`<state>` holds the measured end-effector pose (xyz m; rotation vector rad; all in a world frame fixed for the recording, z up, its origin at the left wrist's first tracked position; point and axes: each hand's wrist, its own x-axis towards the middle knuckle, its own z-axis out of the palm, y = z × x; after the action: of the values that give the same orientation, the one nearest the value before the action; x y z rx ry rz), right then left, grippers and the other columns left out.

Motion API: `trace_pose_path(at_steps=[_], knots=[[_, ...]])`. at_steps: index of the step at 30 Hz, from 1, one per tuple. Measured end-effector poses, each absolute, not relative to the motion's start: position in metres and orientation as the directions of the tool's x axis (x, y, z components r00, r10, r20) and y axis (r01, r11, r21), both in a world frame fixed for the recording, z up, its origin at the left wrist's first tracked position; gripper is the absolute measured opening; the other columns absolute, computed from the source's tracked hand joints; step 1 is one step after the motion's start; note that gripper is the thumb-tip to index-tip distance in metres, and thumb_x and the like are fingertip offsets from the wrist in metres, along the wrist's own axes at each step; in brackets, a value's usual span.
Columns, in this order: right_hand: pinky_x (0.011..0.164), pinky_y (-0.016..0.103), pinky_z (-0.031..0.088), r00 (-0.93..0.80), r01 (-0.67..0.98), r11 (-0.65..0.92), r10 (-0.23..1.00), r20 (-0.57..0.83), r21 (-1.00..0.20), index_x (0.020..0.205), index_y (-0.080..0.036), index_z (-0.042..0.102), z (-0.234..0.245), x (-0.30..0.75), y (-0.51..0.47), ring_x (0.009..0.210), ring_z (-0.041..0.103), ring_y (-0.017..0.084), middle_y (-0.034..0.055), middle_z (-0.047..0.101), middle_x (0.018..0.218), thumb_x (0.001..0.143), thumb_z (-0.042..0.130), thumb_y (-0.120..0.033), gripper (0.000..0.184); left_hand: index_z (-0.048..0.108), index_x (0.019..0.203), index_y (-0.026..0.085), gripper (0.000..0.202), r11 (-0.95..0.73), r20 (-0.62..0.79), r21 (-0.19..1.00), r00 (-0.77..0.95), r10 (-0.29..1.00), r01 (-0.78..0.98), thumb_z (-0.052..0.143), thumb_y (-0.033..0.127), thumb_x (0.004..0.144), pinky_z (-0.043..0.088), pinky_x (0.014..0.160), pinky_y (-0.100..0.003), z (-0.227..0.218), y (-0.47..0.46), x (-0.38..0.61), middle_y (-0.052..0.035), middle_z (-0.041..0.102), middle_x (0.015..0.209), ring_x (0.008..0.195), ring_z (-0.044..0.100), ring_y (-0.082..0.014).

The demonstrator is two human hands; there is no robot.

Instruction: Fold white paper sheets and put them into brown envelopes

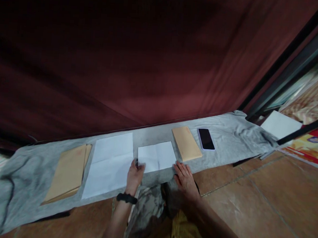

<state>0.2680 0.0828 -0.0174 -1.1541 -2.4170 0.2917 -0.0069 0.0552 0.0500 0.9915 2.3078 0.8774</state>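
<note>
A small folded white sheet of paper (158,155) with a crease down its middle lies on the grey cloth in front of me. My left hand (135,174) is closed at its lower left corner, thumb on top and index finger along the edge; the other fingertips are hidden. My right hand (184,177) rests at the lower right corner, fingers stretched out and lying flat. Left of the folded sheet is a larger white sheet (110,166) with a crease across it. To the right lies a single brown envelope (187,143).
Grey cloth (228,138) covers the long narrow bench. A few stacked brown envelopes (67,170) lie left, a phone (206,139) right. A dark red curtain (151,78) hangs behind. Beyond a dark frame at right are a white sheet (281,124) and a red-yellow box (311,146).
</note>
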Motion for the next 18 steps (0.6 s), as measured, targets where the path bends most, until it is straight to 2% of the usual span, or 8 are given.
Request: trace_pose_path(at_steps=[4, 7, 9, 12, 14, 16, 18], knots=[[0.119, 0.058, 0.031, -0.522, 0.633, 0.616, 0.787, 0.33, -0.468, 0.149, -0.018, 0.046, -0.019, 0.268, 0.084, 0.143, 0.043, 0.029, 0.0137, 0.05, 0.152, 0.102, 0.041, -0.025, 0.047, 0.065, 0.097, 0.018, 0.024, 0.519, -0.258, 0.803, -0.615, 0.745, 0.292, 0.063, 0.02, 0.073, 0.052, 0.074, -0.028, 0.049, 0.056, -0.009, -0.0045, 0.074, 0.085, 0.081, 0.07, -0.0191], [0.117, 0.057, 0.036, -0.42, 0.57, 0.558, 0.829, 0.369, -0.604, 0.146, -0.018, 0.049, -0.018, 0.267, 0.081, 0.14, 0.046, 0.029, 0.015, 0.052, 0.149, 0.102, 0.042, -0.029, 0.046, 0.064, 0.079, 0.018, 0.012, 0.514, -0.339, 0.843, -0.588, 0.735, 0.157, 0.066, 0.026, 0.069, 0.05, 0.059, -0.027, 0.051, 0.047, -0.004, -0.0016, 0.069, 0.07, 0.063, 0.067, -0.0176], [0.114, 0.055, 0.041, -0.31, 0.505, 0.461, 0.886, 0.345, -0.73, 0.141, -0.018, 0.053, -0.018, 0.266, 0.077, 0.136, 0.051, 0.03, 0.016, 0.055, 0.145, 0.102, 0.043, -0.035, 0.044, 0.063, 0.077, 0.018, 0.017, 0.503, -0.376, 0.861, -0.57, 0.731, 0.077, 0.067, 0.032, 0.069, 0.048, 0.054, -0.026, 0.055, 0.035, 0.0, -0.0014, 0.068, 0.069, 0.06, 0.067, -0.0169], [0.103, 0.053, 0.052, -0.209, 0.333, 0.207, 0.968, 0.142, -0.92, 0.126, -0.019, 0.063, -0.018, 0.259, 0.071, 0.12, 0.063, 0.03, 0.0159, 0.067, 0.128, 0.1, 0.044, -0.048, 0.043, 0.065, 0.086, 0.017, 0.029, 0.446, -0.418, 0.891, -0.542, 0.729, -0.087, 0.071, 0.039, 0.068, 0.052, 0.059, -0.026, 0.061, 0.014, 0.01, -0.0033, 0.072, 0.081, 0.068, 0.071, -0.0174], [0.09, 0.05, 0.059, -0.229, 0.171, -0.015, 0.972, -0.055, -0.985, 0.115, -0.019, 0.066, -0.017, 0.251, 0.068, 0.102, 0.071, 0.03, 0.0156, 0.073, 0.114, 0.096, 0.046, -0.057, 0.047, 0.066, 0.092, 0.016, 0.039, 0.365, -0.478, 0.877, -0.494, 0.727, -0.312, 0.078, 0.037, 0.061, 0.055, 0.065, -0.028, 0.061, 0.001, 0.021, -0.0051, 0.075, 0.089, 0.072, 0.073, -0.0185], [0.077, 0.047, 0.062, -0.293, 0.031, -0.222, 0.93, -0.221, -0.975, 0.107, -0.019, 0.067, -0.014, 0.24, 0.065, 0.086, 0.074, 0.029, 0.0151, 0.075, 0.103, 0.092, 0.049, -0.064, 0.051, 0.068, 0.098, 0.018, 0.045, 0.313, -0.51, 0.844, -0.474, 0.717, -0.435, 0.082, 0.033, 0.058, 0.057, 0.068, -0.03, 0.058, -0.01, 0.038, -0.0049, 0.076, 0.094, 0.075, 0.073, -0.0192], [0.071, 0.044, 0.062, -0.366, -0.045, -0.356, 0.875, -0.317, -0.933, 0.103, -0.02, 0.067, -0.009, 0.229, 0.063, 0.078, 0.074, 0.028, 0.0137, 0.076, 0.097, 0.088, 0.052, -0.066, 0.05, 0.068, 0.096, 0.019, 0.046, 0.303, -0.544, 0.809, -0.449, 0.708, -0.503, 0.085, 0.031, 0.055, 0.058, 0.069, -0.032, 0.051, -0.019, 0.058, -0.0044, 0.076, 0.092, 0.076, 0.073, -0.0207]])
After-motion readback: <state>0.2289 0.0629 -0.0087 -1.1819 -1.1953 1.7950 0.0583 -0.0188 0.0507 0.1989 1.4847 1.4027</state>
